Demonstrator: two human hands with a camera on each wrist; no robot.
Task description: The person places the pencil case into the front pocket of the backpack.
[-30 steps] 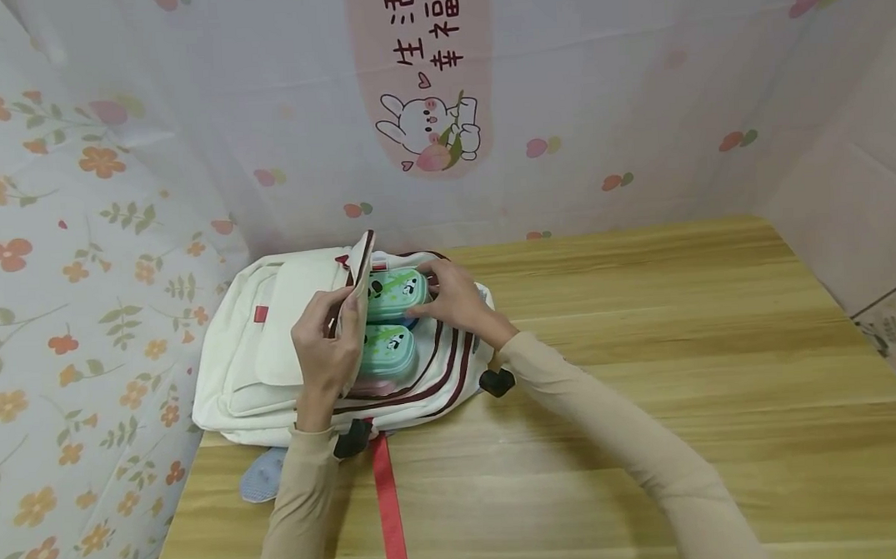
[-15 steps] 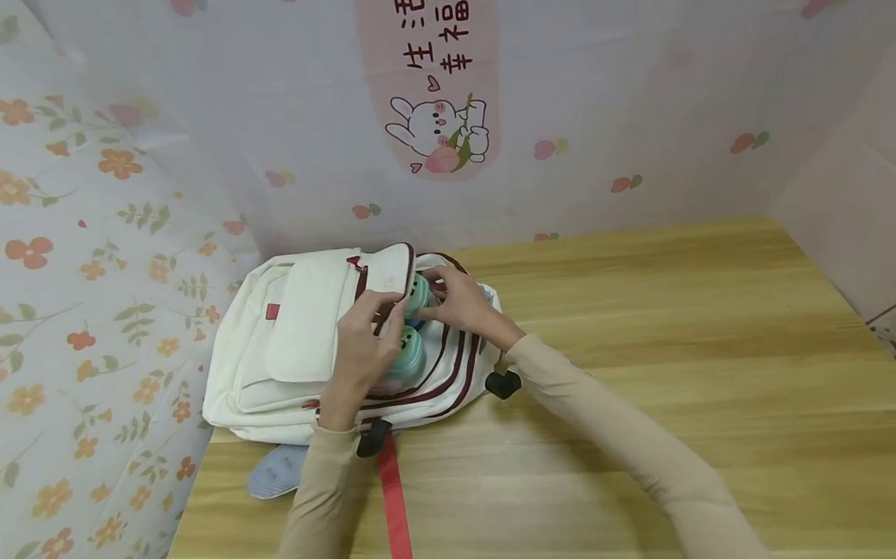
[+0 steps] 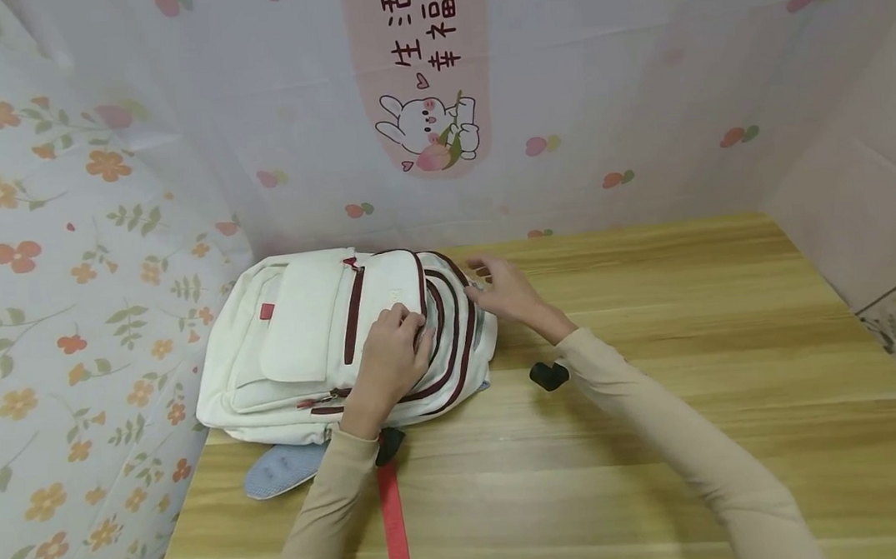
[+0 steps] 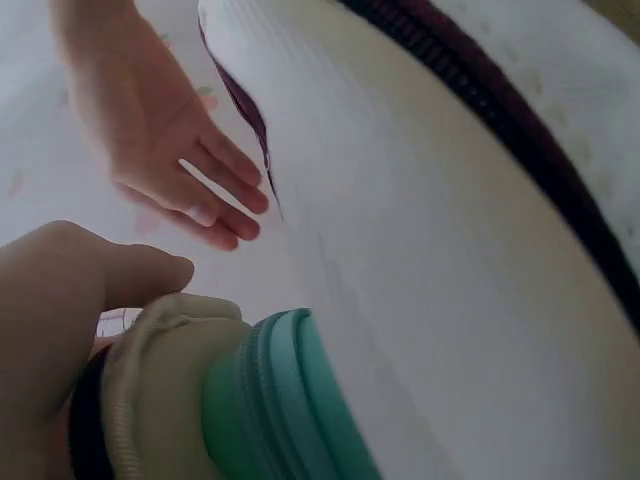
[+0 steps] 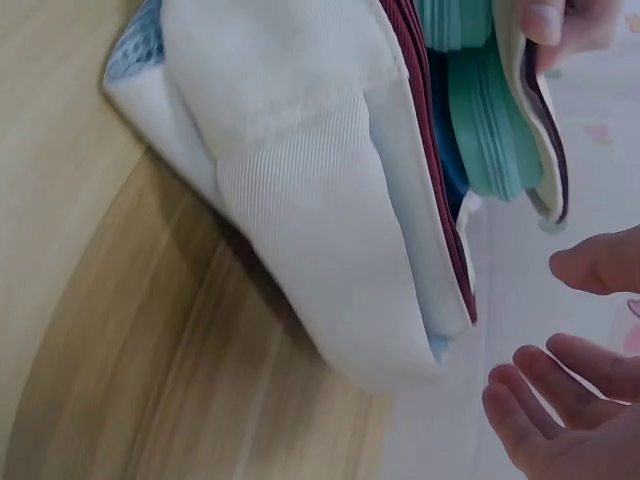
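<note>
A white backpack (image 3: 311, 327) with dark red zip trim lies on its back on the table. My left hand (image 3: 393, 357) holds the edge of its front flap (image 3: 392, 290), which is folded down over the pocket in the head view. Beneath that flap, the right wrist view shows teal cases (image 5: 490, 120) standing in the opening; the head view hides them. One teal case (image 4: 290, 400) also shows close to my left thumb in the left wrist view. My right hand (image 3: 512, 293), fingers spread, holds nothing beside the backpack's top end.
A red strap (image 3: 394, 515) runs from the backpack toward the table's front edge. A blue-grey mesh piece (image 3: 284, 470) sticks out below the bag. Wooden table top (image 3: 644, 304) extends to the right; floral cloth (image 3: 80, 287) hangs at left and behind.
My left hand has brought the flap down to the right over the teal cases. My right hand has come off the case and moved right, away from the pocket.
</note>
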